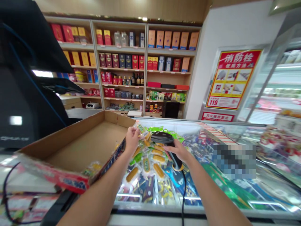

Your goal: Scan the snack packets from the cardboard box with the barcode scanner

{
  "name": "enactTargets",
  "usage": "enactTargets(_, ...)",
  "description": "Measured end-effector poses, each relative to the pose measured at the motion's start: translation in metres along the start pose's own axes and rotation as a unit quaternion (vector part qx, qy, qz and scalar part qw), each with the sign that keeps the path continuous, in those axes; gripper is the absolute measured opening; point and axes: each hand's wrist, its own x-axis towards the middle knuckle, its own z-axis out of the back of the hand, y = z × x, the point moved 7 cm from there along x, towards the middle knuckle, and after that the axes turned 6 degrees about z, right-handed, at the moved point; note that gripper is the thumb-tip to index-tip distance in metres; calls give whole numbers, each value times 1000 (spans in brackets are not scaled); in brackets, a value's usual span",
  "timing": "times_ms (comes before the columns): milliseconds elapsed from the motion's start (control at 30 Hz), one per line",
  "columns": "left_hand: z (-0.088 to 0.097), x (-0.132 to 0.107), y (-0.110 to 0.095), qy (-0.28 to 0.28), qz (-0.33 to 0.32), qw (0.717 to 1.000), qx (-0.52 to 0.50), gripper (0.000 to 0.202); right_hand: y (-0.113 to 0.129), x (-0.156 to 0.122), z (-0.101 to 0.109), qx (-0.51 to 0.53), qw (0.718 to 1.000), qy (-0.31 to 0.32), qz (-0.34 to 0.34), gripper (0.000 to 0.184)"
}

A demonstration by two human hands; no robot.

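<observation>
My left hand [131,139] is closed on a small clear snack packet [142,129] with a green label, held up over the glass lid of a chest freezer [211,188]. My right hand [180,152] grips a black handheld barcode scanner [164,139] whose head points at that packet; its cable [182,197] hangs down toward me. Below both hands lies a heap of similar packets [147,163] with yellow contents on the glass. An open, nearly bare cardboard box [80,147] sits just left of my left hand.
A black checkout screen and stand [25,88] fill the left side. Wooden shelves [145,62] of boxed bottles line the back wall. A red fire-hydrant poster [231,78] hangs on the right, beside a glass-door cooler [277,88]. A black cable [7,191] loops at lower left.
</observation>
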Motion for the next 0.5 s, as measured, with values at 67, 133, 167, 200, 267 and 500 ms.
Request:
enactTargets(67,-1,-2,-2,7,-19,999,25,28,0,0,-2,-16,1000,16,2,33)
enactTargets(133,-2,-4,-5,11,-32,998,48,26,-2,0,-4,-12,1000,21,-6,33)
enactTargets(167,-2,-5,-6,12,-36,998,56,25,-4,0,-5,-3,1000,18,-12,32)
enactTargets(200,-3,-6,-7,12,-39,997,62,24,-5,0,-5,6,1000,12,-19,32)
enactTargets(267,-3,-8,-9,12,-48,997,66,23,-8,0,-5,17,999,3,-30,32)
enactTargets(500,-2,-6,-10,3,-74,994,85,18,-9,-1,-4,22,999,0,-33,30)
